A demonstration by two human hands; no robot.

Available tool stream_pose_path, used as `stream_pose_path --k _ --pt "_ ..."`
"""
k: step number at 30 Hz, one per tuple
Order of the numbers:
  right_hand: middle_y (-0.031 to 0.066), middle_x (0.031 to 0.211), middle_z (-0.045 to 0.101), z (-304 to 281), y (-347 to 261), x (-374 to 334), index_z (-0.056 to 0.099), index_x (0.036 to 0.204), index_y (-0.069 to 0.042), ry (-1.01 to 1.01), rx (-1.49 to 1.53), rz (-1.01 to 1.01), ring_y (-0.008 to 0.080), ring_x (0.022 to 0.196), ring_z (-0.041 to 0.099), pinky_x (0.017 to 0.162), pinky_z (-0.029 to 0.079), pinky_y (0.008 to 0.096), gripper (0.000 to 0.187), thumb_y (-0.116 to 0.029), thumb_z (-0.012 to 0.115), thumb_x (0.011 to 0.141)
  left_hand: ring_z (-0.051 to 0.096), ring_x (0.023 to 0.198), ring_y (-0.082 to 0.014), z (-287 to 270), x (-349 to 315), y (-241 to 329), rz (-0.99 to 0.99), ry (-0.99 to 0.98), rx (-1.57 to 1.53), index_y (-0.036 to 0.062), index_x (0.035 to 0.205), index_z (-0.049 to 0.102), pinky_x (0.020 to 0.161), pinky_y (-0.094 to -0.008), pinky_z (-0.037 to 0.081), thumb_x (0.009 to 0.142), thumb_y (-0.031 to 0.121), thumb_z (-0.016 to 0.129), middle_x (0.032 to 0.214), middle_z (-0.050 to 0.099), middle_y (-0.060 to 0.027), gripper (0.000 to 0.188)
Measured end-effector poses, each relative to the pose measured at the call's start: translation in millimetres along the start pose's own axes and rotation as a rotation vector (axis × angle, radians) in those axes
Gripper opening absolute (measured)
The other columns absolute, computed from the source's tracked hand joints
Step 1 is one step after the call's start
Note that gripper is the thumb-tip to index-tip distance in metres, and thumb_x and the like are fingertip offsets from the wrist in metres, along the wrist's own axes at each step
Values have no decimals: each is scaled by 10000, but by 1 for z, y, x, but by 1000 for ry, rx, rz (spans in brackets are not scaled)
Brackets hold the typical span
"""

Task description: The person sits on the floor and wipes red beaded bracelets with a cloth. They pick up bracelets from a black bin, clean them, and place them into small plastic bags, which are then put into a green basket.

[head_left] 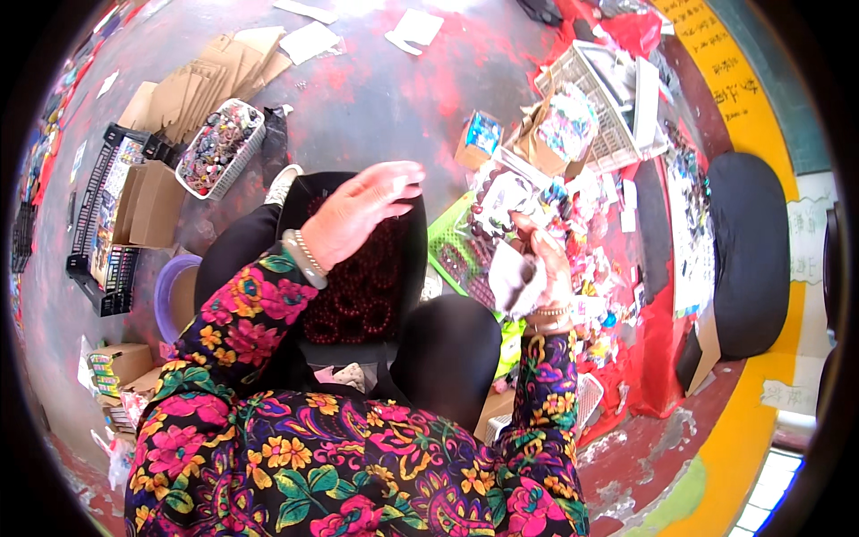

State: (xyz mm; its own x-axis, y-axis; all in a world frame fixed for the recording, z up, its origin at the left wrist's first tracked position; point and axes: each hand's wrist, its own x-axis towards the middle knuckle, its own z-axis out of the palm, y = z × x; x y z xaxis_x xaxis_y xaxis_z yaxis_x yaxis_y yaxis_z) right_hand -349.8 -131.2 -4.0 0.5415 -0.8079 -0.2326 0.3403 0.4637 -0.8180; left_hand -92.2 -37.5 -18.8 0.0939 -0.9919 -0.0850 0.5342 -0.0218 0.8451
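Observation:
My left hand is raised over a black basin, its fingers stretched out and slightly blurred, with nothing visible in them. Something white is wrapped round one finger. Dark red beaded bracelets lie in the basin between my knees. To the right, my right hand is closed on a pale crumpled sheet, which could be cloth or thin plastic. Its fingertips are by clear bags of dark beads on a green basket. Part of that basket is hidden beneath the bags and the hand.
Right of the basket, small colourful packets are heaped on red cloth. Farther off are a small carton and a white crate. On my left stand a white basket of trinkets, an open cardboard box and a purple tub.

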Motion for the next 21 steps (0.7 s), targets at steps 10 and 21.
stream_pose_path --k 10,21 --pt "72 786 618 117 2 4 569 1083 30 -244 -31 295 95 612 588 517 473 210 303 -207 510 904 425 1193 -333 21 -8 39 117 -223 -650 56 1359 257 979 -437 363 930 372 375 1288 418 -217 545" --pt "92 1083 559 174 -28 -6 544 1136 -20 16 -313 -485 176 965 547 873 428 309 304 -221 443 933 465 1139 -332 -11 -4 46 16 -168 -799 66 1318 333 931 -475 399 926 448 362 1235 461 -211 548"
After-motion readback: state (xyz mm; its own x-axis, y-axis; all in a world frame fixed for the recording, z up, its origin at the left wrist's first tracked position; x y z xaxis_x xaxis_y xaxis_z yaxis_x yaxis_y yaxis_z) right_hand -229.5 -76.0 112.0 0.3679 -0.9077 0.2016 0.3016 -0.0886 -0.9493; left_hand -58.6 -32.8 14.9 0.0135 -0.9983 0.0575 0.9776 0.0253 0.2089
